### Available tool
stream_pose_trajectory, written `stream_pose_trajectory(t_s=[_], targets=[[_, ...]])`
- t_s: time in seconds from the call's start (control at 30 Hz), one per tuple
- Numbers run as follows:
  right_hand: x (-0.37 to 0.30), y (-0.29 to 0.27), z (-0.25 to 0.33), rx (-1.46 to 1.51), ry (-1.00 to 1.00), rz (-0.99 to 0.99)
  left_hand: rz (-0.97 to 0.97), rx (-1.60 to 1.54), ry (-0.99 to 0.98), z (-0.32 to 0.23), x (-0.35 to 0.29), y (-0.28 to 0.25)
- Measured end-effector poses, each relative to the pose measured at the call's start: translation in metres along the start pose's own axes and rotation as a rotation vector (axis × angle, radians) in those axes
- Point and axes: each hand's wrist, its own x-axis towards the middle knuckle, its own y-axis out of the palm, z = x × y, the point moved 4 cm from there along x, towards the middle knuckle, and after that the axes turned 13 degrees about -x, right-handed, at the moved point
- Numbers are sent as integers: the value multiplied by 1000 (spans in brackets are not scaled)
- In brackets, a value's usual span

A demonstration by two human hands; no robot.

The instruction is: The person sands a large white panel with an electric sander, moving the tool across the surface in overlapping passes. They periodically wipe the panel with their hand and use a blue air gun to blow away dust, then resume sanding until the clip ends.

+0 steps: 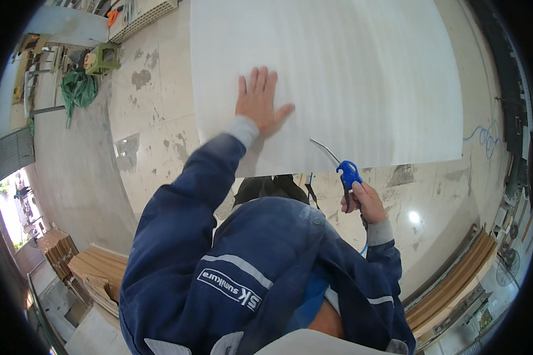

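Note:
A large white panel (337, 77) with a smooth, faintly striped surface spreads out in front of me. My left hand (259, 106) is over its left part, palm down with the fingers spread; it seems to rest on the surface. Beyond the panel's near edge, to the right, my right hand (364, 202) grips a blue air blow gun (349, 173) with a dark lever. The gun's thin, bent metal nozzle (326, 149) reaches over the panel, pointing up and left. Part of the blow gun's handle is hidden by my fingers.
A blue coiled hose (485, 141) lies on the worn tiled floor (154, 112) at the right. Far left stand a green stool (103, 59) and a green cloth (78, 92). Stacked brown boards (98, 266) are at lower left, more boards (456, 284) at lower right.

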Motion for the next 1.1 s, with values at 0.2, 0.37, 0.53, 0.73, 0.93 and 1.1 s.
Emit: stream_pose_trajectory(t_s=[0.2, 0.37, 0.53, 0.73, 0.93, 1.1], targets=[[6, 47, 22, 0, 125, -6, -165, 1, -179, 67, 73, -20], [32, 55, 37, 549, -12, -237, -133, -18, -150, 71, 92, -23], [34, 89, 22, 296, 163, 43, -42, 24, -73, 66, 88, -27], [24, 151, 21, 672, 153, -317, -59, -35, -22, 79, 95, -24], [-9, 272, 31, 781, 180, -492, 127, -14, 510, 83, 78, -25], [-57, 390, 54, 818, 263, -529, 392, -34, 1076, 107, -12, -42]])
